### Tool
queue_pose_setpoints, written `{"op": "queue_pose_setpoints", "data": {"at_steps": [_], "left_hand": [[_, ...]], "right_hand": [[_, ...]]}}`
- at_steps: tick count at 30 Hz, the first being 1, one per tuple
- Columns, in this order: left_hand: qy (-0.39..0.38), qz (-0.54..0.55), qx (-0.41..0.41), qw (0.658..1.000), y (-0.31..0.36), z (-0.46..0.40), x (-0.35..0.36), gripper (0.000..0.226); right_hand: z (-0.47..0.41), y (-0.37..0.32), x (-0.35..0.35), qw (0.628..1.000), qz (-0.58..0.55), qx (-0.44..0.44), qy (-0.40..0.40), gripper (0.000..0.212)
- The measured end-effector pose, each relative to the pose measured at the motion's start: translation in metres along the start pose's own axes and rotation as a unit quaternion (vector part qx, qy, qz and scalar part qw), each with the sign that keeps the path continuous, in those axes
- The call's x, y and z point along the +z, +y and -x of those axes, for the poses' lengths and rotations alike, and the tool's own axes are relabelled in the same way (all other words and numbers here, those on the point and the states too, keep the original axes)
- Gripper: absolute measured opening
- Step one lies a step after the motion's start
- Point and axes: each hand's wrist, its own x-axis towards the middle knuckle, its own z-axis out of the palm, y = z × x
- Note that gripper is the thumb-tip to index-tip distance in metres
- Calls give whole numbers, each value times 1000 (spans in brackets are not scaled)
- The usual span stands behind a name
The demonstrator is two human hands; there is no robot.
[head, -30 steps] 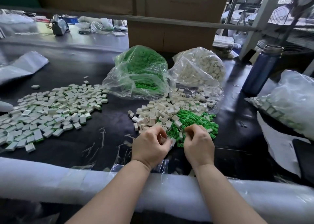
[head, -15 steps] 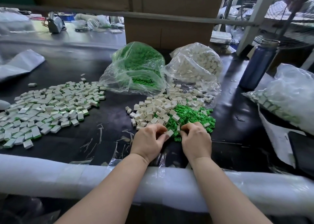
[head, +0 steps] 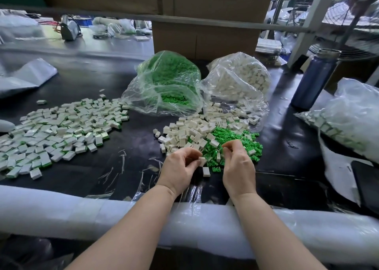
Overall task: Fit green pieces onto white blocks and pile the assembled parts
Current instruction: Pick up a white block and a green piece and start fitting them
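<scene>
While the left hand (head: 180, 164) pinched 1 small white plastic block (head: 202, 160) over the black tabletop (head: 127, 146), the right hand's (head: 238, 167) curled fingers seemingly held nothing, beside loose green plastic pieces (head: 231, 138).

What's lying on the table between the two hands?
In the head view, a lone white block and a few loose green pieces lie on the black table between the left hand and right hand.

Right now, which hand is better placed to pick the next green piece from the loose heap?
Right. The right hand hovers directly over the loose green pieces, fingers pinched together. The left hand already pinches a white block and sits beside the white heap.
</scene>
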Motion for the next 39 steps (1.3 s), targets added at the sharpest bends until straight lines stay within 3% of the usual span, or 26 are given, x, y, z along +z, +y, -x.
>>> {"op": "queue_pose_setpoints", "data": {"at_steps": [6, 12, 16, 25, 39], "left_hand": [[-9, 34, 6, 999, 2, 2, -1, 25], [-21, 65, 15, 998, -1, 0, 0, 29], [-32, 81, 5, 996, -5, -1, 0, 25], [-42, 75, 3, 996, -8, -3, 0, 24], [-56, 101, -17, 993, 1, 1, -1, 16]], "right_hand": [[2, -2, -1, 995, -86, -14, -55, 4], [0, -5, -4, 964, -239, 46, -105, 22], [1, -5, -4, 960, -249, 43, -124, 24], [0, -3, -4, 954, -257, 82, -133, 8], [0, -2, -4, 951, -253, 89, -154, 22]]}}
